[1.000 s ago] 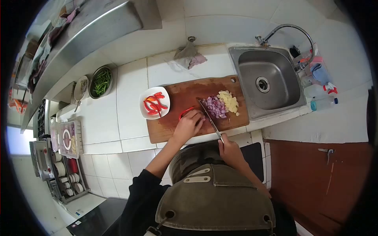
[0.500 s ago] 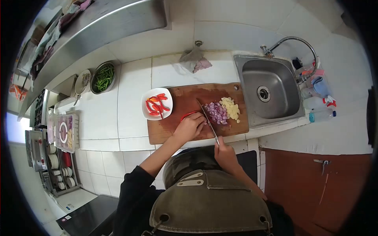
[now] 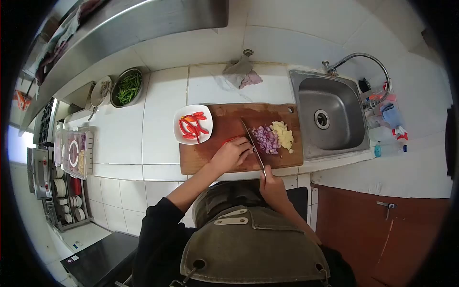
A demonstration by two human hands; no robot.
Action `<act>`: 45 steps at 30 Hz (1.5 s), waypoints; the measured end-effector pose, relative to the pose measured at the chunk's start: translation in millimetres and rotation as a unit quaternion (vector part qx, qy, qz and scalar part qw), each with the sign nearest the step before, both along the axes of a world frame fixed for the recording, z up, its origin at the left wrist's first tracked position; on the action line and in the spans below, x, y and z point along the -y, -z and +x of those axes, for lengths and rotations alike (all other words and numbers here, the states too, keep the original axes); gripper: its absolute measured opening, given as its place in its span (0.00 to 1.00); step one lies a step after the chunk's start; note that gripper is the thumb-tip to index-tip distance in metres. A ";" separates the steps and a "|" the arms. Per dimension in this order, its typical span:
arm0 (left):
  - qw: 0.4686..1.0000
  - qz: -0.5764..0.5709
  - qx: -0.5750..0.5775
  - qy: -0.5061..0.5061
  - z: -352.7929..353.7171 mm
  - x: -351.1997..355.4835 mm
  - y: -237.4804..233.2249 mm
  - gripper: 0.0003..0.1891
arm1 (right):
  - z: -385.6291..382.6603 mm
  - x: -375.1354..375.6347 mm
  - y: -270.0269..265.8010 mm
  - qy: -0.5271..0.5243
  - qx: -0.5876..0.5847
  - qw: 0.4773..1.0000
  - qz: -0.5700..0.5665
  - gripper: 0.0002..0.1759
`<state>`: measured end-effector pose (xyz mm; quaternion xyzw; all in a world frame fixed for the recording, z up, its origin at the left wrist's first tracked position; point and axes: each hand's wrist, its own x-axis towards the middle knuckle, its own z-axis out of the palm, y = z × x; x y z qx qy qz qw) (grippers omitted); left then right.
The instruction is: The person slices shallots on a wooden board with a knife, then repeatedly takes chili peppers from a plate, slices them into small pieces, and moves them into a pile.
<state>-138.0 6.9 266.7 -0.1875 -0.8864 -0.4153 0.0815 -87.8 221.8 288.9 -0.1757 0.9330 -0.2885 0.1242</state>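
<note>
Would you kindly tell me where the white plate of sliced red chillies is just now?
In the head view, the white plate sits at the left end of the cutting board, just beyond the left hand holding a red chilli.

Premises: a working kitchen. White-tiled desk (image 3: 162, 95) and tiled wall, with an inset stainless sink (image 3: 337, 98) under a swan-neck tap (image 3: 366, 58). Wooden cutting board (image 3: 224, 119) carries chopped vegetables (image 3: 272, 137). Green beans (image 3: 127, 87) and sliced red chilli (image 3: 192, 125) stand prepared. Steel shelf (image 3: 124, 21) overhead; stacked crockery (image 3: 67, 193) at left.
</note>
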 end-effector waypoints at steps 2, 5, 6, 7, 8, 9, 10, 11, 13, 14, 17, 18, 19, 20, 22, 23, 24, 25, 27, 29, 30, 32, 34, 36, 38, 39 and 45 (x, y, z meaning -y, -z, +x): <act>1.000 0.005 0.005 0.006 -0.9 1.4 2.1 0.06 | -4.1 1.6 7.9 -0.008 -0.032 0.998 -0.061 0.10; 1.000 0.008 0.013 0.013 -1.9 3.4 0.8 0.06 | -0.1 -3.3 -5.8 -0.020 -0.037 0.998 -0.056 0.09; 1.000 0.005 0.021 0.015 -1.2 4.3 0.5 0.06 | 2.3 -5.3 -11.7 -0.023 -0.037 0.998 -0.055 0.09; 1.000 0.006 0.021 0.013 -1.4 5.1 1.7 0.06 | 5.1 -7.2 -17.6 -0.018 -0.008 0.999 -0.038 0.09; 1.000 0.002 0.014 0.016 -2.1 5.1 3.5 0.06 | 6.5 -8.0 -20.2 -0.012 0.020 1.000 -0.020 0.08; 1.000 -0.001 0.006 0.019 -2.7 4.9 4.8 0.06 | 6.1 -7.4 -18.1 -0.014 0.021 0.999 -0.019 0.08; 1.000 0.000 0.007 0.017 -3.1 4.9 5.4 0.06 | 5.6 -6.6 -13.3 -0.013 0.022 1.000 -0.017 0.08; 1.000 -0.002 0.000 0.015 -3.1 4.9 5.7 0.06 | 5.3 -5.7 -7.9 -0.012 0.022 1.000 -0.015 0.08; 1.000 -0.004 -0.004 0.015 -0.6 4.2 7.0 0.06 | -0.2 1.9 6.9 -0.013 -0.017 0.999 -0.031 0.09; 1.000 -0.015 -0.021 0.008 0.4 3.4 7.4 0.06 | -3.6 5.3 10.6 -0.012 -0.060 0.997 -0.048 0.09; 0.998 -0.035 -0.054 0.006 2.1 4.0 6.3 0.07 | -7.8 9.4 5.2 -0.012 -0.072 0.995 -0.061 0.08; 0.997 -0.042 -0.068 0.008 3.0 4.0 6.4 0.07 | -8.0 8.6 6.6 -0.008 -0.072 0.996 -0.061 0.08; 0.997 -0.040 -0.068 0.011 3.0 4.3 7.4 0.07 | -8.0 7.1 9.0 -0.010 -0.071 0.996 -0.061 0.09; 0.996 -0.041 -0.080 0.016 2.3 5.7 8.5 0.07 | -7.4 5.7 10.4 -0.013 -0.069 0.996 -0.062 0.09; 0.995 -0.041 -0.091 0.019 1.6 6.8 9.0 0.07 | -3.1 4.0 4.0 -0.012 -0.072 0.995 -0.061 0.09; 0.995 -0.044 -0.081 0.021 1.1 7.3 8.3 0.07 | -0.9 3.3 -0.3 -0.012 -0.077 0.995 -0.060 0.08; 0.996 -0.046 -0.072 0.024 0.6 7.6 7.6 0.07 | 1.6 0.8 -3.5 -0.013 -0.077 0.995 -0.061 0.08; 0.996 -0.047 -0.072 0.023 0.5 7.8 7.8 0.07 | 4.9 -3.2 -6.4 -0.012 -0.055 0.996 -0.063 0.09; 0.996 -0.050 -0.063 0.024 0.0 7.8 7.5 0.07 | 8.1 -4.9 -11.7 -0.011 -0.033 0.997 -0.066 0.09; 0.997 -0.053 -0.049 0.026 -0.1 8.2 4.2 0.07 | 9.3 -4.2 -15.0 0.001 0.003 0.999 -0.039 0.09; 0.997 -0.055 -0.035 0.029 0.1 8.1 2.6 0.06 | 8.6 -2.5 -12.5 0.001 0.004 0.999 -0.039 0.09; 0.998 -0.049 -0.032 0.027 0.7 7.3 3.4 0.06 | 4.3 3.5 -2.6 -0.005 -0.031 0.999 -0.015 0.09; 0.998 -0.045 -0.030 0.025 -0.6 8.1 4.1 0.06 | -3.2 13.0 5.1 -0.002 -0.046 0.999 -0.023 0.08; 0.998 -0.040 -0.047 0.033 -2.7 8.8 5.3 0.07 | -6.7 15.6 7.2 0.000 -0.060 0.998 -0.031 0.08; 0.998 -0.029 -0.043 0.033 -3.1 8.2 5.0 0.07 | -8.4 12.3 7.1 -0.002 -0.058 0.998 -0.032 0.08; 0.999 -0.019 -0.038 0.030 -3.6 8.3 4.1 0.07 | -7.6 9.5 4.1 -0.003 -0.059 0.998 -0.032 0.08; 0.989 -0.117 -0.085 0.005 -1.9 11.8 -1.0 0.05 | 8.2 -1.5 -19.3 -0.005 -0.020 0.998 -0.058 0.07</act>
